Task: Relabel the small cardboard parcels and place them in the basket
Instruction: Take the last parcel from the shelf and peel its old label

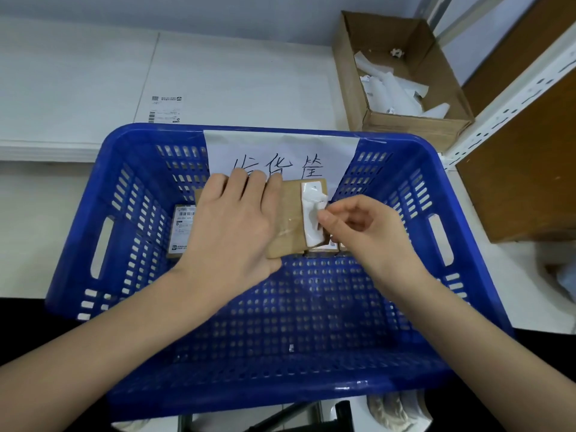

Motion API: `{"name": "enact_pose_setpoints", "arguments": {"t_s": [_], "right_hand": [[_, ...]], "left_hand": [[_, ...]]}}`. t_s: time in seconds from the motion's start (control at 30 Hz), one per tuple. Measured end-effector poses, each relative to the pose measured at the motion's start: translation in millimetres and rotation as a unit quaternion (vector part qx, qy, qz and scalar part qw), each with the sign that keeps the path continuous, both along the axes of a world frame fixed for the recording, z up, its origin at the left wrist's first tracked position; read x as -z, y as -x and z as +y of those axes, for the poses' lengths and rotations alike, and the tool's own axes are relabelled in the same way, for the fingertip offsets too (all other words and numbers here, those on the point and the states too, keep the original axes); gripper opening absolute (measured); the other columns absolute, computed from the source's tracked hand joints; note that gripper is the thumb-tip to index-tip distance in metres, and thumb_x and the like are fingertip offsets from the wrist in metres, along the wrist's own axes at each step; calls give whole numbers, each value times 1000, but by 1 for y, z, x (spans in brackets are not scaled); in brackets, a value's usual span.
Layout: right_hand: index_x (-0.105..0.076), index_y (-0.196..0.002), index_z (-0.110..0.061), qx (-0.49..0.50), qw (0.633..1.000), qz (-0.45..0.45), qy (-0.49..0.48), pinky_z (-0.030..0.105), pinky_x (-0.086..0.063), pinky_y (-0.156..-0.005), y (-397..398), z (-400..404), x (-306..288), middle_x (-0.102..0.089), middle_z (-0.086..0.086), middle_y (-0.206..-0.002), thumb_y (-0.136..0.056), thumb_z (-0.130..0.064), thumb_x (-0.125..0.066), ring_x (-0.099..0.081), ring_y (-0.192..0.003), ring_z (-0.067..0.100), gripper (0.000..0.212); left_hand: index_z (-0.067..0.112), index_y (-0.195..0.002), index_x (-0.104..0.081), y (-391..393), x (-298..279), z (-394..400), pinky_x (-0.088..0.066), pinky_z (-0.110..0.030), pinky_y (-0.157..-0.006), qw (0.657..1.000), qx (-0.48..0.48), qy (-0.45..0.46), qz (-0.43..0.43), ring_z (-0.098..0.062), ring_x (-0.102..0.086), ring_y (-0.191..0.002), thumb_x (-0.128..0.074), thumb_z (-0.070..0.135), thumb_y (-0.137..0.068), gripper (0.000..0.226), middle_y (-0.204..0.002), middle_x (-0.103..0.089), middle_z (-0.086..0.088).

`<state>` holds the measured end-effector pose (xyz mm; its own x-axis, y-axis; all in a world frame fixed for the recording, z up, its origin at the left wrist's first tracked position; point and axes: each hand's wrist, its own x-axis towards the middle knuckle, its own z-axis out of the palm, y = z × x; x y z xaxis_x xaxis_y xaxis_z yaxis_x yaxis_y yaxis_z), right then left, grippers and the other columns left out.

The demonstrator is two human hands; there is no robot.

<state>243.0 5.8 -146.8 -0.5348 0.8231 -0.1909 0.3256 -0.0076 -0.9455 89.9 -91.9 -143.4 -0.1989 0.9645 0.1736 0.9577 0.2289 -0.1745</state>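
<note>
Evidently mid-peel, the left hand (232,219) lies flat, fingers straight toward 12 o'clock, pressing the small cardboard parcel (288,226) steady over the far half of the blue basket (311,385), while at 9 o'clock of it a labelled parcel (182,232) already rests on the basket floor. At 3 o'clock of the held parcel the right hand (358,227) pinches the crumpled old label (313,213) between thumb and fingertips, probably to strip it; the cardboard box (402,120) of torn scraps waits at 1 o'clock on the counter (78,88).
</note>
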Motion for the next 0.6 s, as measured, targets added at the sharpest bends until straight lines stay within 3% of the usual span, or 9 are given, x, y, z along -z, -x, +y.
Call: {"name": "enact_pose_setpoints", "arguments": {"t_s": [0.03, 0.17, 0.27, 0.33, 0.4, 0.47, 0.6], "right_hand": [[-65, -91, -5, -4, 1000, -2, 8, 16, -49, -64, 2, -1, -1, -65, 1, -71, -83, -20, -71, -61, -63, 3, 18], [-61, -76, -2, -43, 992, -56, -108, 30, -48, -64, 8, -6, 7, -63, 14, -73, -86, -24, -68, -59, -70, 24, 25], [-58, -71, -7, -42, 986, -51, -151, 22, -42, -57, 9, -5, 7, -59, 8, -65, -89, -18, -65, -53, -61, 16, 23], [-56, -69, -4, -37, 990, -26, -134, 17, -38, -56, 7, -4, 5, -56, 15, -63, -90, -12, -64, -47, -57, 10, 23], [-54, -74, 9, -32, 995, 8, -99, 18, -39, -55, 4, -2, 1, -54, 29, -68, -90, -8, -62, -47, -57, 13, 25], [-52, -73, 12, -28, 997, 40, -66, 20, -43, -57, 0, -1, -1, -53, 32, -69, -90, -5, -61, -49, -59, 16, 26], [-50, -66, -1, -16, 993, 120, 8, 18, -45, -58, -7, 2, -5, -54, 10, -61, -83, -10, -65, -51, -58, 12, 24]], "left_hand": [[-8, -119, -58, 0, -1, 0, -28, -41, -73, 1000, 0, 0, 0, -34, -56, -80, -86, 47, -34, 104, -93, -60, -19], [-7, -119, -57, -2, 0, -2, -29, -41, -75, 1000, 3, 14, 3, -34, -56, -81, -87, 50, -33, 108, -95, -60, -19], [-6, -120, -57, -2, 0, -2, -28, -41, -74, 1000, 9, 4, -5, -33, -56, -81, -85, 50, -35, 105, -95, -60, -17], [-5, -119, -58, -1, 1, -2, -29, -40, -74, 1000, 16, -13, -15, -32, -55, -81, -83, 48, -38, 101, -95, -60, -16], [-3, -119, -59, 2, 2, -2, -30, -40, -74, 998, 31, -35, -33, -32, -56, -80, -79, 46, -41, 95, -96, -61, -14], [-1, -118, -60, 4, 3, -2, -32, -39, -74, 996, 46, -57, -56, -32, -57, -81, -77, 45, -42, 91, -97, -61, -13], [1, -119, -61, 8, 4, -1, -32, -37, -76, 991, 66, -78, -88, -30, -57, -83, -71, 49, -44, 90, -100, -63, -11]]}}
